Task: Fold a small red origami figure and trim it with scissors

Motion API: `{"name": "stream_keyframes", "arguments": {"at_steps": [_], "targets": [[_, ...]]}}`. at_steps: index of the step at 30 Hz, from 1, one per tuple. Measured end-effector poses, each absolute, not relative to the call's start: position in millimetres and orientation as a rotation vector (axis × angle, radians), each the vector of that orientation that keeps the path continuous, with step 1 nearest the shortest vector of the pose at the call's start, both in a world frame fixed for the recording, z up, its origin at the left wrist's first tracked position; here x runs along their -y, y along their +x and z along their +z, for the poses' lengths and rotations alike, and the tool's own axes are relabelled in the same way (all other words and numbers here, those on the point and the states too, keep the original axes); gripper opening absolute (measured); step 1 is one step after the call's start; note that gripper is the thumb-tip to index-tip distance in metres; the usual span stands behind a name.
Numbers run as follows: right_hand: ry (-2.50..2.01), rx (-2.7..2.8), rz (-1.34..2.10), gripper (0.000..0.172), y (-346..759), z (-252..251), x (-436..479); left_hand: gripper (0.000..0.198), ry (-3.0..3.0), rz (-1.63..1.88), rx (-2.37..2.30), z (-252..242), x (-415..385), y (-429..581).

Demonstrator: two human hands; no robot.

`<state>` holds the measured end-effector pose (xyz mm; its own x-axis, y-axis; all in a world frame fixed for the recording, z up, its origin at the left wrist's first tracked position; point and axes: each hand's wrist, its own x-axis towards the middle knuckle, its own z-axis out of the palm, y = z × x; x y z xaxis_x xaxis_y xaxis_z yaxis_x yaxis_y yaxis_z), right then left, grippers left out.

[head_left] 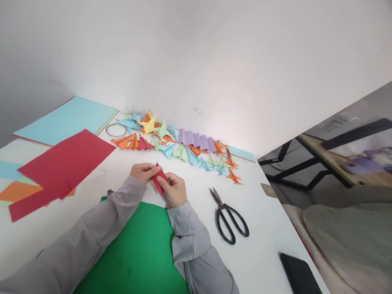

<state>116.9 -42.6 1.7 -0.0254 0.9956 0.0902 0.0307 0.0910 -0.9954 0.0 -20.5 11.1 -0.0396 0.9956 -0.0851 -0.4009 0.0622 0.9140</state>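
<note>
Between my two hands is a small folded piece of red paper (159, 178), held up over the near part of the table. My left hand (143, 173) pinches its upper left edge. The thumb of my right hand (173, 189) presses on its face, with the fingers curled behind it. Black-handled scissors (225, 214) lie to the right of my right hand, blades slightly apart. Beyond my hands, folded paper shapes (181, 153) in orange, blue, green, yellow and red spread along the wall, with a pleated purple paper (196, 140) among them.
At left lie a large red sheet (69, 158), light blue sheets (68, 118) and orange paper pieces (20, 192). A wire ring (116, 130) rests near the wall. A dark flat object (303, 284) lies by the right table edge. Green cloth (138, 255) shows below my forearms.
</note>
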Motion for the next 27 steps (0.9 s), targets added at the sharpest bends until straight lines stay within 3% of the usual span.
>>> {"name": "stream_keyframes", "arguments": {"at_steps": [9, 15, 22, 27], "targets": [[-1.164, 1.316, 1.205, 0.029, 116, 1, 45, 0.028, 0.834, 1.368, -1.070, 5, 15, -6], [-1.102, 1.321, 1.249, 0.040, 118, 2, 44, 0.025, 0.956, 1.443, -1.212, 7, 17, -4], [-1.141, 1.117, 1.177, 0.045, 120, 4, 41, 0.040, 0.875, 1.306, -0.983, 14, 26, 2], [-1.146, 1.103, 1.188, 0.049, 119, 4, 42, 0.036, 0.876, 1.245, -0.907, 15, 26, -2]]}}
